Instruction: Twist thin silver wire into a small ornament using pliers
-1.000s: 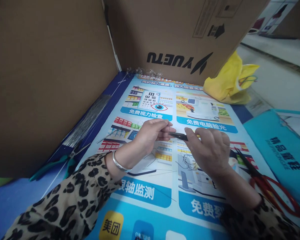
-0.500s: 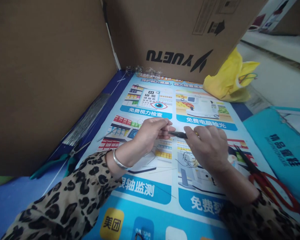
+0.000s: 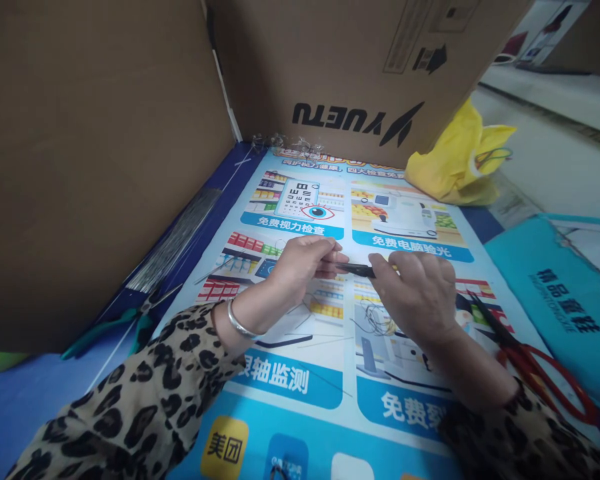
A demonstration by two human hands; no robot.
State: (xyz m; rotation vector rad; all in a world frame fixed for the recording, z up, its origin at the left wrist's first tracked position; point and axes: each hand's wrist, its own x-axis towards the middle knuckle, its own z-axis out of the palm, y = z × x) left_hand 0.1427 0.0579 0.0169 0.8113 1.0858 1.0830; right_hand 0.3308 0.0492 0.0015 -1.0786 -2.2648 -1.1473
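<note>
My left hand (image 3: 305, 267), above the printed poster sheet (image 3: 300, 437), is closed in a pinch. Between its fingertips is what looks like a thin wire, mostly hidden. My right hand (image 3: 420, 290) wraps round a pair of pliers (image 3: 357, 269), whose dark tapered jaws point left and meet the left fingertips. The palm hides the plier handles. Below the right hand lies a loose tangle of thin wire (image 3: 377, 320). A bundle of straight metal wires (image 3: 173, 243) rests on the blue surface to the left.
Green-handled pliers (image 3: 143, 310) lie at left; red-handled scissors (image 3: 540, 370) lie at right. Cardboard panels (image 3: 360, 73) stand at the left and back. Small bent wire pieces (image 3: 300, 143) lie along the back. A yellow bag (image 3: 447, 163) and a turquoise box (image 3: 560, 300) are at right.
Both hands and the pliers stay almost where they were. The view has shifted very slightly.
</note>
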